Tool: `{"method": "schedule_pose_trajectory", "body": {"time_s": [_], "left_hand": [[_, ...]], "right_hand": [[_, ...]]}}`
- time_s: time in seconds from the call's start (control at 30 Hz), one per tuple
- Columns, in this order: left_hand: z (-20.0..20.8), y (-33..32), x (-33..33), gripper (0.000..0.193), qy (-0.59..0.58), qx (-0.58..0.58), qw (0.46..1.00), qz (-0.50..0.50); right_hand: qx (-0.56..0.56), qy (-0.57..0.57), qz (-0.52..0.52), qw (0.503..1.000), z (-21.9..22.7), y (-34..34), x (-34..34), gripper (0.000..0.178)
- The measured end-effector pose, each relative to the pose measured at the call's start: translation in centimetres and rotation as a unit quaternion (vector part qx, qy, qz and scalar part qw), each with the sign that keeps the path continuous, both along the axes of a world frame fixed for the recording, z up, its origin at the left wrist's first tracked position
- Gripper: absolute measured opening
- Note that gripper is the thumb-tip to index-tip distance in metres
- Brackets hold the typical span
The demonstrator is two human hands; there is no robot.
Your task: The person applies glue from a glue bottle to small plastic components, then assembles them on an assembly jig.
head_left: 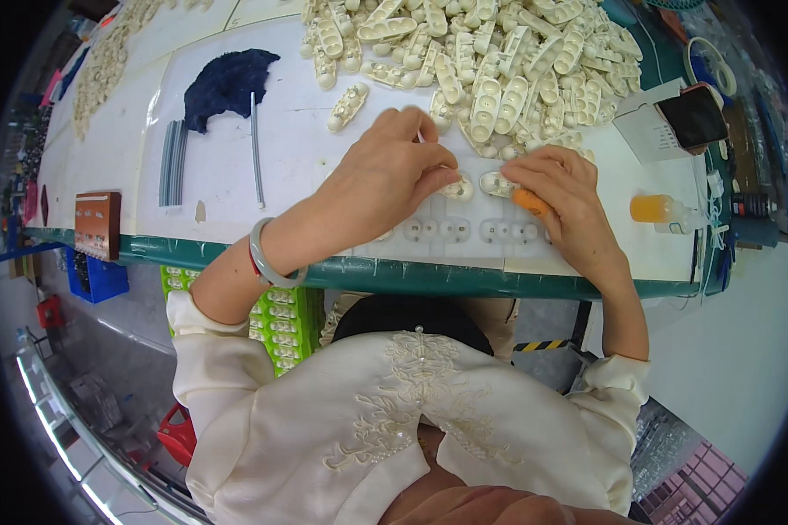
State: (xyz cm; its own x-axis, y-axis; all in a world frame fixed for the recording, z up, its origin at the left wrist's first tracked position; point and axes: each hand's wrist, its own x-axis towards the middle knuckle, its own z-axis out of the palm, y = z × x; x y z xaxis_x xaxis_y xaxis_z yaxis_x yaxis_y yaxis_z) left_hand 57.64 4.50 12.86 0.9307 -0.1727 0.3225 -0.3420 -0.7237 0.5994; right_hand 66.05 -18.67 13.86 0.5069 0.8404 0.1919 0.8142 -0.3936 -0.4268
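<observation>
My left hand (392, 166) is closed in a pinch over a clear plastic tray (474, 248). Its thumb and fingertips meet right beside a cream plastic part (458, 189); whatever lies between them is hidden. From the right, my right hand (569, 197) curls its fingers onto another cream oblong part (496, 183) with small round fittings in it. An orange cover (531, 202) sits on one of its fingers. More parts with round fittings show in the tray's near row, between my wrists and the table edge.
A large heap of cream parts (499, 66) covers the far side. To the left lie a dark blue cloth (228, 83), grey rods (172, 166) and a brown box (97, 226). At right stand a white box (652, 122) with a phone (692, 118) and an orange-liquid bottle (655, 209). Green crates (284, 324) stand below.
</observation>
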Motion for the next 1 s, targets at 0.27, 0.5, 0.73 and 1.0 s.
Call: {"method": "schedule_pose_trajectory", "body": {"time_s": [0.27, 0.5, 0.73, 1.0], "left_hand": [[-1.2, -1.4, -0.6, 0.015, -0.095, 0.110, 0.988, 0.048], [-1.1, -1.4, -2.3, 0.030, -0.094, 0.162, 0.982, -0.003], [-0.6, 0.1, -1.9, 0.032, -0.073, 0.184, 0.976, -0.088], [0.9, 1.1, -2.4, 0.031, -0.062, 0.107, 0.989, -0.081]], "right_hand": [[0.003, 0.043, -0.169, 0.985, -0.4, -1.5, -1.0, 0.047], [0.110, 0.040, -0.276, 0.954, 0.6, -4.8, 0.5, 0.026], [0.037, 0.267, -0.114, 0.956, 1.6, -2.1, -3.5, 0.017], [0.044, 0.262, -0.064, 0.962, 1.3, -2.3, -2.3, 0.016]]}}
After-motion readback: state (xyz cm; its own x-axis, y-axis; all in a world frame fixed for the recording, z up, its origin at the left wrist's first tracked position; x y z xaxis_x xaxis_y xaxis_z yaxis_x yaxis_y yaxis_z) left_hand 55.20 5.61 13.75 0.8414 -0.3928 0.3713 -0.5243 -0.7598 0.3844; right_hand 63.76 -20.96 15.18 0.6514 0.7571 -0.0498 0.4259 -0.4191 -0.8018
